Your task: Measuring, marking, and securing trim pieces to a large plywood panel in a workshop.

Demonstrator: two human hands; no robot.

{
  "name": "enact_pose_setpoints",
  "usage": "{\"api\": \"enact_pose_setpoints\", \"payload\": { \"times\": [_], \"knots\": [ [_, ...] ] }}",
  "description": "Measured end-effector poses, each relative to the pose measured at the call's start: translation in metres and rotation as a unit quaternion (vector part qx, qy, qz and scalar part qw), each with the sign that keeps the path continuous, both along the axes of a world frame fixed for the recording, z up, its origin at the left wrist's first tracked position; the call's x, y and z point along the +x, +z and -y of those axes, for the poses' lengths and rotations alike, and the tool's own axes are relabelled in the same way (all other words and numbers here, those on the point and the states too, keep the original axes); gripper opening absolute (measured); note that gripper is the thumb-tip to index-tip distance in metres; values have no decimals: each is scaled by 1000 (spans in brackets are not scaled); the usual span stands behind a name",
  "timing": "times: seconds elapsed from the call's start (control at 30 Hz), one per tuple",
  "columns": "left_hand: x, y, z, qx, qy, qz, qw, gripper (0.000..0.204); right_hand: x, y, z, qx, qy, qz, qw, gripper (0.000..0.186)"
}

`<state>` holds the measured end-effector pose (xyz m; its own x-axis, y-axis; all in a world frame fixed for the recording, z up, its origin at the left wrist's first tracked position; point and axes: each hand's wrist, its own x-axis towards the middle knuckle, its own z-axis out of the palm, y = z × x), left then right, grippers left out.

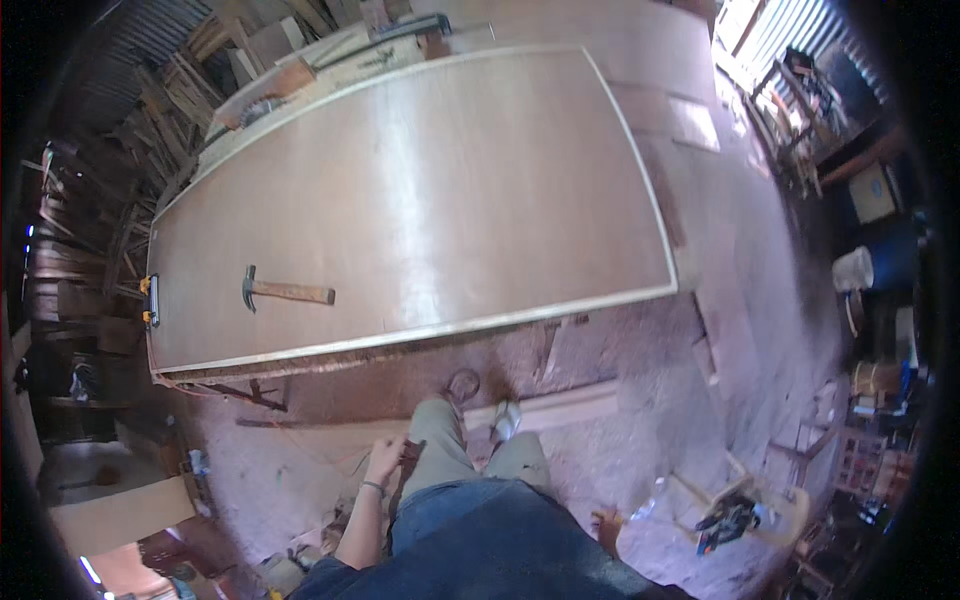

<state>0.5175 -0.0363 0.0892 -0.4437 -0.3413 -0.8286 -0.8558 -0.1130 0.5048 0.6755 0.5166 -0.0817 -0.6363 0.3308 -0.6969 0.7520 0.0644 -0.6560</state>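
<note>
A large flat wooden door panel (pixel 520 180) with a pale edge strip lies on a support in front of me. On its left part rests a claw hammer (pixel 290 291) with a wooden handle, untouched by either hand. My left hand (pixel 386 460) hangs beside my left thigh, short of the panel's near edge. Its fingers are curled; whether anything is inside them is hidden. Low at my right side is my right hand (pixel 605 524), small and partly in shadow, its fingers apart and nothing seen in them. A black and orange clamp-like tool (pixel 152 300) sits at the panel's left end.
A pale plastic chair (pixel 790 515) bearing dark tools stands at the lower right. Scrap timber (pixel 150 130) is stacked at the far left. A long wooden strip (pixel 570 402) lies on the floor by my feet. A white bucket (pixel 853 268) is at the right.
</note>
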Motion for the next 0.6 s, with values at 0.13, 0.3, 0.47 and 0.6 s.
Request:
{"api": "enact_pose_setpoints", "payload": {
  "times": [0.13,0.3,0.47,0.6],
  "knots": [
    [-44,-70,-22,50,-114,-76,989,44,-50,28,20,-46,-127,174,975,44],
    [-171,-103,-101,71,-259,-181,946,51,-87,37,33,-61,-148,125,979,46],
    [-256,-67,-167,179,-231,-126,948,52,-132,24,11,-93,-157,109,977,48],
    [-304,-84,-228,170,-313,-140,924,52,-171,14,-13,-118,-195,103,968,50]
  ]
}}
